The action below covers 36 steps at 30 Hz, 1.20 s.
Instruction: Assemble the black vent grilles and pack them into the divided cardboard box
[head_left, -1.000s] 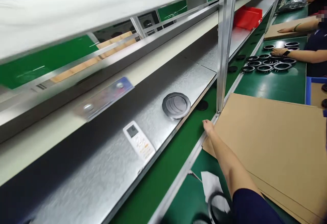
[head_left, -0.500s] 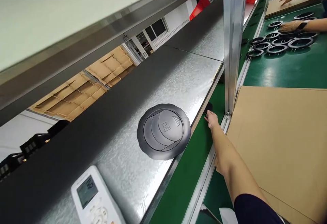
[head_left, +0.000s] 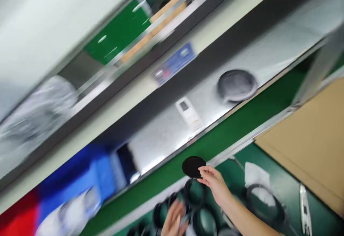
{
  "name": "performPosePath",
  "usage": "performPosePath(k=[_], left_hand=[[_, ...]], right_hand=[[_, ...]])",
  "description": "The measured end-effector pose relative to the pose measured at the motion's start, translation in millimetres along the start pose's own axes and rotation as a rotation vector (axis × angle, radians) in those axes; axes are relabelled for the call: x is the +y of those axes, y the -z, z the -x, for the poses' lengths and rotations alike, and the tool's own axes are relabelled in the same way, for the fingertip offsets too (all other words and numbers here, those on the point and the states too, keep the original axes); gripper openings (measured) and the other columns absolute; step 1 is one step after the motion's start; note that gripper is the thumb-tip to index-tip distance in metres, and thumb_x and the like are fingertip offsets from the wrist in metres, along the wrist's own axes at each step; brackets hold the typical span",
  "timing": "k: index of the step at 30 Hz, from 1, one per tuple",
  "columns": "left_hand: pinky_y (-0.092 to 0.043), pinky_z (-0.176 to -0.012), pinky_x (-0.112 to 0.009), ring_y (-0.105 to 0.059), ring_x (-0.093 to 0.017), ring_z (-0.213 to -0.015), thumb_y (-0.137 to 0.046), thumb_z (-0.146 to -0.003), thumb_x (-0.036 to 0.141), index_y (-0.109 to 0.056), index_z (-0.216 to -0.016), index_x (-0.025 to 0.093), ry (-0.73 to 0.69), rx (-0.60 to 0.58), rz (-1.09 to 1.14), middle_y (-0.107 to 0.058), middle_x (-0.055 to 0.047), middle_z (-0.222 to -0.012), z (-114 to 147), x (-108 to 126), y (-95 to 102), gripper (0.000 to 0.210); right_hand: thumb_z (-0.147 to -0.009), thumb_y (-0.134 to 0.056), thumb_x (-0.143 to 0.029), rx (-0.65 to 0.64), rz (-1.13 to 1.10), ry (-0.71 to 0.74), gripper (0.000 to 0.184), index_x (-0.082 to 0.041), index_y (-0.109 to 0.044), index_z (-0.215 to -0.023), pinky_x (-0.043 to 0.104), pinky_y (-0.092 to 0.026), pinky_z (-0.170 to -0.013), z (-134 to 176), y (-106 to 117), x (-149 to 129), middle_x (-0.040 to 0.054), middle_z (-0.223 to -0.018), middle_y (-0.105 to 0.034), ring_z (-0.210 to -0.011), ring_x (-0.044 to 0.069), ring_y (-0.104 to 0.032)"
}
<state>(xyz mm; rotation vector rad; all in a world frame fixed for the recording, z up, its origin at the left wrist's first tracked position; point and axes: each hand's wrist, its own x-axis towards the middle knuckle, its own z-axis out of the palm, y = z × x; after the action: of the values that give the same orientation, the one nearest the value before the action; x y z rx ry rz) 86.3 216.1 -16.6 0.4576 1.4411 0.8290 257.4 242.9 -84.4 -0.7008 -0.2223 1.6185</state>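
Now, head view: pinching a thin black disc (head_left: pixel 191 166) in the right hand (head_left: pixel 211 179), lower centre, against the green strip (head_left: pixel 233 132); half a second ago, reaching there, so likely just lifted. Noting left hand (head_left: pixel 174 220) newly in frame, bottom centre, blurred, fingers parted, apparently empty, near hollow black rings (head_left: pixel 204 209). Rightward: shiny metal shelf (head_left: pixel 161 137), flat tan cardboard (head_left: pixel 309 121).

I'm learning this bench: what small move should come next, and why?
Probably lower the black disc toward the rings: the right hand pinches it by its edge, and the blurred left hand, fingers spread, is by the rings, seemingly holding nothing.
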Motion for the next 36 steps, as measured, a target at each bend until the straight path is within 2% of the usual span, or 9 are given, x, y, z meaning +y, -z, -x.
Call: performPosePath(k=[2,4,7,9,11,15,17,24,36], left_hand=[[-0.043,-0.109,-0.05,-0.037,-0.032,-0.142,-0.075,-0.076,0.064,-0.034,-0.148,0.047,-0.18,-0.044,0.169,-0.039,-0.003,-0.156,37,-25,23.1,0.084],[-0.038,-0.111,-0.055,-0.036,-0.036,-0.142,-0.075,-0.073,0.068,-0.028,-0.151,0.045,-0.334,-0.22,0.356,-0.041,-0.006,-0.154,57,-39,36.9,0.094],[-0.039,-0.109,-0.059,-0.046,-0.038,-0.134,-0.059,-0.084,0.07,-0.037,-0.149,0.035,-0.299,-0.424,0.57,-0.053,-0.01,-0.144,73,-45,49.2,0.077],[-0.04,-0.108,-0.056,-0.051,-0.037,-0.129,-0.052,-0.088,0.066,-0.049,-0.142,0.025,-0.272,-0.498,0.658,-0.058,-0.013,-0.137,86,-47,56.1,0.068],[-0.041,-0.108,-0.052,-0.053,-0.036,-0.126,-0.05,-0.091,0.063,-0.057,-0.134,0.017,-0.25,-0.535,0.704,-0.062,-0.015,-0.131,102,-51,64.1,0.064],[-0.043,-0.107,-0.047,-0.059,-0.032,-0.119,-0.045,-0.096,0.059,-0.06,-0.13,0.013,-0.165,-0.566,0.702,-0.068,-0.014,-0.119,130,-62,80.5,0.059],[-0.043,-0.106,-0.046,-0.062,-0.031,-0.115,-0.043,-0.097,0.059,-0.06,-0.131,0.014,-0.145,-0.575,0.703,-0.07,-0.013,-0.115,140,-69,86.0,0.058],[-0.046,-0.1,-0.051,-0.065,-0.033,-0.107,-0.045,-0.095,0.064,-0.054,-0.139,0.017,-0.023,-0.666,0.578,-0.069,-0.015,-0.117,159,-83,93.4,0.065],[-0.048,-0.095,-0.057,-0.066,-0.035,-0.103,-0.041,-0.093,0.069,-0.052,-0.14,0.019,0.099,-0.813,0.522,-0.068,-0.018,-0.116,148,-81,80.1,0.07]], right_hand=[[-0.068,-0.088,-0.05,-0.072,0.027,-0.09,0.04,-0.019,-0.074,-0.088,0.038,-0.06,-0.085,64,-19,26,-0.0009,-0.074,-0.058,-0.07,0.013,-0.058],[-0.072,-0.086,-0.053,-0.153,0.077,-0.163,0.044,-0.018,-0.075,-0.096,0.038,-0.059,-0.088,115,-34,43,0.0021,-0.083,-0.063,-0.08,0.016,-0.062],[-0.079,-0.078,-0.057,-0.415,0.26,-0.314,0.055,-0.021,-0.069,-0.12,0.036,-0.061,-0.078,169,-48,50,0.0068,-0.097,-0.067,-0.092,0.021,-0.065],[-0.086,-0.069,-0.06,-0.657,0.508,-0.402,0.059,-0.022,-0.063,-0.131,0.032,-0.059,-0.059,189,-52,43,0.0074,-0.091,-0.069,-0.078,0.022,-0.067],[-0.092,-0.059,-0.06,-0.765,0.823,-0.249,0.052,-0.022,-0.068,-0.126,0.03,-0.054,-0.052,198,-57,28,0.0066,-0.081,-0.067,-0.064,0.019,-0.063],[-0.101,-0.048,-0.048,-0.638,1.294,0.597,0.037,-0.027,-0.076,-0.113,0.046,-0.051,-0.093,197,-69,8,0.0107,-0.108,-0.062,-0.103,0.026,-0.057],[-0.102,-0.046,-0.045,-0.633,1.427,0.774,0.035,-0.031,-0.074,-0.118,0.052,-0.043,-0.103,198,-71,10,0.0111,-0.12,-0.056,-0.118,0.029,-0.047],[-0.105,-0.036,-0.044,-0.675,1.571,0.679,0.042,-0.03,-0.075,-0.112,0.056,-0.036,-0.111,216,-61,30,0.0094,-0.131,-0.051,-0.128,0.03,-0.036],[-0.105,-0.034,-0.049,-0.538,1.35,0.566,0.044,-0.029,-0.072,-0.116,0.052,-0.032,-0.115,226,-37,0,0.0084,-0.131,-0.052,-0.13,0.027,-0.041]])
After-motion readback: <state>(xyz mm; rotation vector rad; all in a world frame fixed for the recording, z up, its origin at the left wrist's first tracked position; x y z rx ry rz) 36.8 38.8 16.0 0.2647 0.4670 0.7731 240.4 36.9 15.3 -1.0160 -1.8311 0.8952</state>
